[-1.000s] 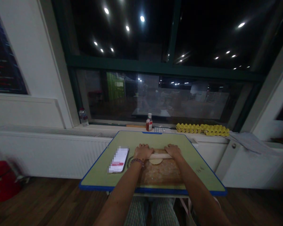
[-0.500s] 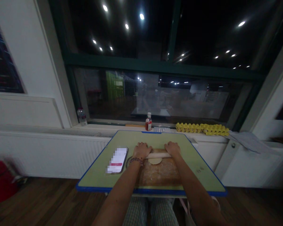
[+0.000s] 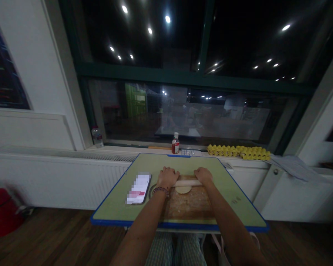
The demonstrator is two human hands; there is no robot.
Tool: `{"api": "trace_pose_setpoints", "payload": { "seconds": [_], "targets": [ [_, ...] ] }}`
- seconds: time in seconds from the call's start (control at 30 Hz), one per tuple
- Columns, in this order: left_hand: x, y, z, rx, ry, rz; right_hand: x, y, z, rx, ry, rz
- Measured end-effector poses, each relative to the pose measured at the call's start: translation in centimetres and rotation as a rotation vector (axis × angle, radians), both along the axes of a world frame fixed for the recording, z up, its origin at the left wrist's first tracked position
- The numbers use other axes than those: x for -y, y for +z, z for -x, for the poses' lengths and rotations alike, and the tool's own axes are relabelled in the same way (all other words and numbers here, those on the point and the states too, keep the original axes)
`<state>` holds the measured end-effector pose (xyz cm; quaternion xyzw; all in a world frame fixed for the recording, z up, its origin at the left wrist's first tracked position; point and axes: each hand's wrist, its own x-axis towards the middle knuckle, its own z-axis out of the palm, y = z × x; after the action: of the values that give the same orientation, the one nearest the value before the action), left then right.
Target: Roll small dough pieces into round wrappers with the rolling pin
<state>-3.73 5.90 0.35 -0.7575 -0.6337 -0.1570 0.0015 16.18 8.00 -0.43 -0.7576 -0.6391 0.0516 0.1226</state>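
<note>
A pale wooden rolling pin [image 3: 187, 183] lies crosswise over a small flat round of dough [image 3: 184, 190], covering its far part. My left hand [image 3: 168, 177] is closed around the pin's left end, a beaded bracelet on its wrist. Around the right end my right hand [image 3: 204, 175] is closed too, with the fingers curled over it. Under the dough is a brown wooden board [image 3: 190, 207] dusted with flour. Both palms are hidden from view.
The board rests on a green table [image 3: 119, 207] with a blue edge. A lit phone [image 3: 139, 189] lies left of my left arm. On the windowsill behind stand a small bottle of red liquid [image 3: 175, 144], a clear bottle [image 3: 97, 137] and yellow egg trays [image 3: 238, 152].
Both hands stay on the rolling pin, which sits at nearly the same place over the dough. The whole view has shifted very slightly.
</note>
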Motion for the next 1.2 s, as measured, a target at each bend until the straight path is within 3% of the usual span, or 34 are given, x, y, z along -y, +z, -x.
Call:
{"api": "trace_pose_setpoints", "payload": {
  "seconds": [1.2],
  "targets": [
    [0.3,0.4,0.1,-0.045,-0.007,0.000,1.1,0.0,0.3,-0.043,0.000,-0.045]
  ]
}}
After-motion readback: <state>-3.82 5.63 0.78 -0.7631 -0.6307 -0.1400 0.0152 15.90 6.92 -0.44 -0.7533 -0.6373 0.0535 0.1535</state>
